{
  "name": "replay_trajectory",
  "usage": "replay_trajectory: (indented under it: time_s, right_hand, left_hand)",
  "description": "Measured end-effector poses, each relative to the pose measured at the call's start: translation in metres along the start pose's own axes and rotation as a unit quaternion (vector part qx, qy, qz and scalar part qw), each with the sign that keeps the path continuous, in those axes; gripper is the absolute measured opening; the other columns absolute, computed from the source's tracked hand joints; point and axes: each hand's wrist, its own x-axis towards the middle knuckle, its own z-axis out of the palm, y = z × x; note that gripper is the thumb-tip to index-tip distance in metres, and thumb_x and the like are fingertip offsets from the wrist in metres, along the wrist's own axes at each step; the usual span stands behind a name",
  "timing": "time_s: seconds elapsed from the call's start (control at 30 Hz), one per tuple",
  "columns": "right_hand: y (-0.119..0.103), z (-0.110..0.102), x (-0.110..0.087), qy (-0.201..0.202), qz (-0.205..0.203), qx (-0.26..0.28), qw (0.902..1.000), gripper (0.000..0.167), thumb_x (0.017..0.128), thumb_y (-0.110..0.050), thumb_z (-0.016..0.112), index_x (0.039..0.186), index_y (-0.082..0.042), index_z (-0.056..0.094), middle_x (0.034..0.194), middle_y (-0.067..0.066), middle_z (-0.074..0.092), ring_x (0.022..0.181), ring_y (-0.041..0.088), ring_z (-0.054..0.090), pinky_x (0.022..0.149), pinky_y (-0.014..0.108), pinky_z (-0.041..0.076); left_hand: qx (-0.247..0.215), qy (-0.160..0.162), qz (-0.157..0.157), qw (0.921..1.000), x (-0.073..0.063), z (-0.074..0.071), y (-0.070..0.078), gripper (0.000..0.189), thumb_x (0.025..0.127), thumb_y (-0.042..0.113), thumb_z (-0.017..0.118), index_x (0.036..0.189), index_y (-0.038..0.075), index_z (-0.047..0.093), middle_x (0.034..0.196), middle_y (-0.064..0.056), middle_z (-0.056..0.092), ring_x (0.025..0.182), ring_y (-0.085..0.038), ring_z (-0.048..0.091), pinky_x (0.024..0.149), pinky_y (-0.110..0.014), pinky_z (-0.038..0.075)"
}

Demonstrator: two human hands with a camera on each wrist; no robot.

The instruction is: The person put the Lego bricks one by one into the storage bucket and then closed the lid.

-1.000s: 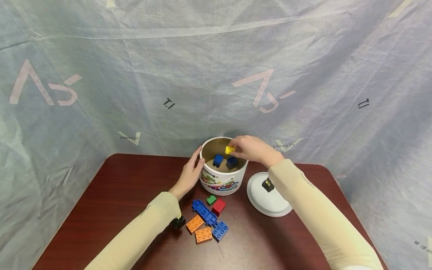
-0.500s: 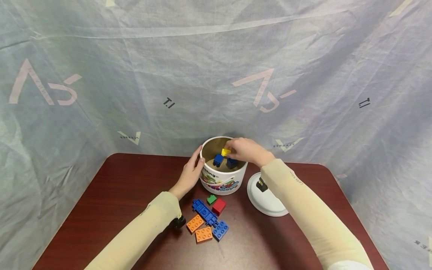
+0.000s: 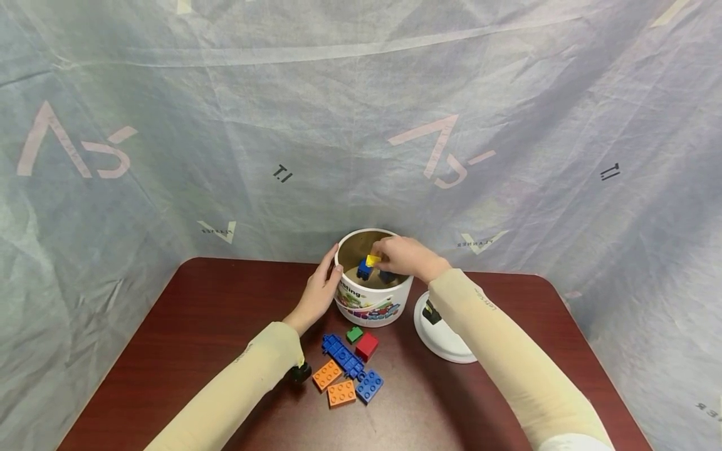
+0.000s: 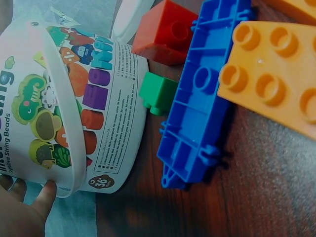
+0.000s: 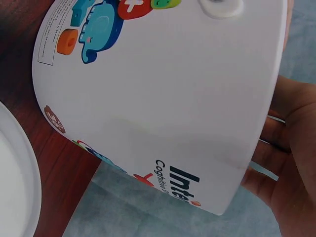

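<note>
The right hand [image 3: 407, 255] pinches a yellow block [image 3: 373, 260] inside a white bucket [image 3: 375, 304], with blue blocks [image 3: 363, 270] below it. The left hand [image 3: 316, 293], fingers straight, touches the bucket's side. Right of that hand and nearer the person, colourful loose blocks [image 3: 341, 356] lie on the desk [image 3: 225, 307]. A lid [image 3: 445, 341] lies beneath the right sleeve [image 3: 502, 338].

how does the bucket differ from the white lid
The bucket is deep and stands open-topped; the lid is shallow and lies flat. The bucket carries colourful printing, while the visible part of the lid is plain white. The left hand touches the bucket, not the lid. Both are white and round.
</note>
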Motion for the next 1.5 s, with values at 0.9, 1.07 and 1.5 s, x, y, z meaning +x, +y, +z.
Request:
replay_trajectory:
  time_s: [0.9, 1.07, 1.5]
  right_hand:
    - [-0.002, -0.002, -0.022, 0.029, -0.027, 0.012, 0.9991, 0.015, 0.101, -0.019, 0.071, 0.112, -0.013, 0.076, 0.109, 0.004, 0.074, 0.094, 0.018, 0.068, 0.084, 0.04, 0.057]
    - [-0.006, -0.007, -0.034, 0.05, -0.034, 0.027, 0.9978, 0.013, 0.099, -0.017, 0.072, 0.111, -0.013, 0.076, 0.108, 0.003, 0.074, 0.093, 0.017, 0.069, 0.083, 0.04, 0.058]
    - [-0.019, -0.013, -0.067, 0.076, -0.06, 0.023, 0.995, 0.02, 0.098, -0.019, 0.075, 0.116, -0.011, 0.075, 0.11, 0.006, 0.073, 0.092, 0.017, 0.07, 0.081, 0.037, 0.06]
  left_hand:
    - [-0.007, 0.001, 0.009, 0.9999, -0.002, 0.002, -0.003, 0.058, 0.114, 0.028, 0.044, 0.168, 0.021, 0.025, 0.17, -0.007, 0.028, 0.153, -0.031, 0.034, 0.12, -0.055, 0.034]
    - [-0.007, 0.002, 0.011, 0.9999, -0.002, 0.002, -0.004, 0.058, 0.114, 0.029, 0.044, 0.168, 0.023, 0.025, 0.17, -0.006, 0.028, 0.153, -0.031, 0.033, 0.121, -0.055, 0.032]
    - [0.005, 0.003, 0.006, 1.0, 0.001, -0.001, 0.001, 0.059, 0.113, 0.029, 0.046, 0.168, 0.023, 0.025, 0.171, -0.006, 0.027, 0.155, -0.03, 0.03, 0.123, -0.054, 0.03]
